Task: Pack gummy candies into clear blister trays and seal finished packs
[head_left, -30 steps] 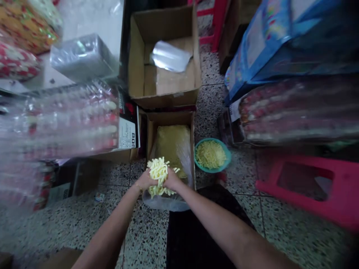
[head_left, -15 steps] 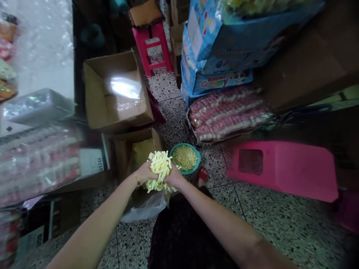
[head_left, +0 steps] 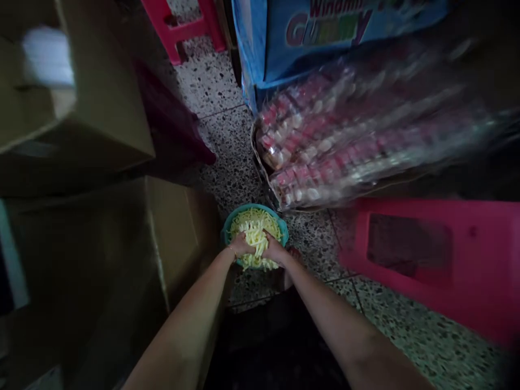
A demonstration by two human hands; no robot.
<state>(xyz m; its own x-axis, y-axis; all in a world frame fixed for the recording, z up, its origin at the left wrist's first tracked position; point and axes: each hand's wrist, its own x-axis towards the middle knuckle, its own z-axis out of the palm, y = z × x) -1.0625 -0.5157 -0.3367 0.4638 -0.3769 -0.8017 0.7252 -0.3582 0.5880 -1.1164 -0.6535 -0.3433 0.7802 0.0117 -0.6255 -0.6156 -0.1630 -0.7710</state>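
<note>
Between my two hands is a clump of pale yellow, wavy snack sticks (head_left: 257, 237). My left hand (head_left: 242, 245), with a thin bracelet at the wrist, grips the clump from the left. From the right, my right hand (head_left: 273, 249) presses against the same clump. Both hands are over a teal plastic basin (head_left: 283, 230) on the floor, low at its near side. Thinner yellowish strands (head_left: 267, 218) lie in the basin under and behind the clump. Whether the clump touches them, I cannot tell.
Cardboard boxes (head_left: 174, 227) stand close on the left. Beyond the basin is an open carton of pink-and-white wrapped packs (head_left: 320, 157), with a blue Gummy box (head_left: 325, 32) behind it. A pink plastic stool (head_left: 479, 254) lies on the right; red stool legs (head_left: 187, 32) show farther back.
Both hands have carried the clump from above the open carton on the left, rightward and down over the teal basin. My view has moved closer to the floor.
</note>
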